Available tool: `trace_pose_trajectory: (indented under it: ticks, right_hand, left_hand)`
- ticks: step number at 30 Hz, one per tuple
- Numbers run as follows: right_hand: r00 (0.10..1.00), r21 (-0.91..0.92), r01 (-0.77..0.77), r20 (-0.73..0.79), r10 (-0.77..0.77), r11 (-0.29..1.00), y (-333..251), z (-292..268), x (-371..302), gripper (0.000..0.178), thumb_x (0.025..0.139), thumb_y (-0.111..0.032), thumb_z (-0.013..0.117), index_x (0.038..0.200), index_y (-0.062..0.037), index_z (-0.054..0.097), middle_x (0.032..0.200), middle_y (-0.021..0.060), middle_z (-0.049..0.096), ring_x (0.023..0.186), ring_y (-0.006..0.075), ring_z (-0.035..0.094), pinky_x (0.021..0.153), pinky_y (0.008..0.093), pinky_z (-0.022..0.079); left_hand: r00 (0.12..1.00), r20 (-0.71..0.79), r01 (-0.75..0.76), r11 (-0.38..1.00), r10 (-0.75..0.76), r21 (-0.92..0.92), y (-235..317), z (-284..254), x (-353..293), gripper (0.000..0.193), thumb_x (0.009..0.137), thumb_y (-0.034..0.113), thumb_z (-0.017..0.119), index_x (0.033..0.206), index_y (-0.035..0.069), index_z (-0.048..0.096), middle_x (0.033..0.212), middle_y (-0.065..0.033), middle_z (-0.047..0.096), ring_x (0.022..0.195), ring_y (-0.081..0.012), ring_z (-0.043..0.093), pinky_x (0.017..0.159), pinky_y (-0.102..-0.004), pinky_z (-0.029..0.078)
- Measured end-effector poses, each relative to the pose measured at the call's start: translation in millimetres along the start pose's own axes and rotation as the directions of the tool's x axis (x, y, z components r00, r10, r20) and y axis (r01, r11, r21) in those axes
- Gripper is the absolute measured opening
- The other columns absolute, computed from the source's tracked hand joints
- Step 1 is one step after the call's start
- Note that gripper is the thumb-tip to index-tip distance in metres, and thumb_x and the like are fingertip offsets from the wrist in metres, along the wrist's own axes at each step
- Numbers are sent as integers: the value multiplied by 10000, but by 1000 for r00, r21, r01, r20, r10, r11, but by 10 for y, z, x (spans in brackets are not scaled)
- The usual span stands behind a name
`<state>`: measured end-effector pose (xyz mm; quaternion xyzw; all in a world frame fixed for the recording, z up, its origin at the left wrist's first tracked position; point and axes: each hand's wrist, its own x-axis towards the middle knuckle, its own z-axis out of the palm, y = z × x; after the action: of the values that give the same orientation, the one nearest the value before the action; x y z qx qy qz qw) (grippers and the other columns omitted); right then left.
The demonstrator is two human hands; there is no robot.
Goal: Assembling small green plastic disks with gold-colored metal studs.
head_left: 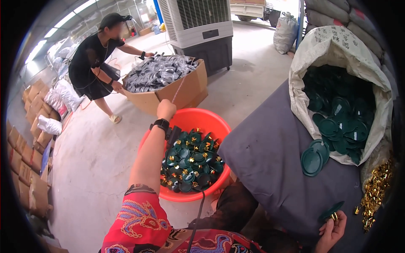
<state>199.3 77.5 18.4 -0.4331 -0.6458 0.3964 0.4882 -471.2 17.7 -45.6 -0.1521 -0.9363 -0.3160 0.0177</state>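
My left hand (166, 110) is stretched forward, its fingers closed round a thin pinkish cord (179, 89) that runs up against the side of a cardboard box (185, 90). Below that forearm stands a red plastic basin (216, 119), holding many dark green round lids (184, 152) with gold metal pieces on them. At the lower right, my right hand (332, 232) pinches a dark green round lid (333, 211) with a gold metal piece (334, 216) against it, over the dark cloth. Part of this lid is seen edge-on.
A person (95, 59) in black grips the box of plastic-wrapped parts (162, 72). An open white sack (301, 101) of green lids lies on the grey cloth-covered table (265, 139), near loose gold pieces (377, 189). An air cooler (202, 38) and stacked cartons (38, 189) stand around.
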Motion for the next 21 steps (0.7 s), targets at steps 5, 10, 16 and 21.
trace_pose_trajectory:
  ticks: [5, 10, 16, 21]
  right_hand:
    - [1000, -14, -5, -6, 5, 1000, -6, -8, -1, 243, 912, -71, 557, 1124, 41, 517, 742, 40, 558, 609, 76, 484, 541, 198, 385]
    - [1000, -10, -17, -5, 17, 1000, -21, 2, 9, 235, 914, -73, 555, 1119, 37, 520, 739, 36, 558, 610, 73, 485, 543, 198, 386]
    - [1000, -7, -17, -3, 17, 1000, -55, -3, 6, 217, 913, -67, 551, 1105, 32, 525, 732, 30, 554, 602, 71, 481, 542, 194, 381]
    - [1000, 19, -6, 18, 6, 1000, 28, -15, 6, 214, 908, -49, 549, 1104, 33, 524, 748, 29, 555, 609, 68, 489, 539, 189, 385]
  left_hand:
    - [1000, -14, -24, 997, 25, 73, -16, -87, 71, 232, 762, 122, 507, 810, -17, 687, 763, -224, 664, 730, -347, 672, 695, -412, 523]
    - [1000, 5, -12, 998, 12, 68, -6, -139, 112, 237, 767, 127, 509, 839, -3, 693, 822, -226, 668, 794, -353, 668, 730, -418, 519]
    - [1000, -19, -12, 997, 14, 77, -3, -131, 143, 234, 765, 126, 518, 845, -7, 693, 817, -223, 670, 772, -341, 673, 710, -406, 523]
    - [995, 90, -46, 993, 36, 110, -30, -99, 108, 238, 761, 112, 514, 820, -47, 680, 726, -230, 657, 645, -327, 671, 647, -404, 524]
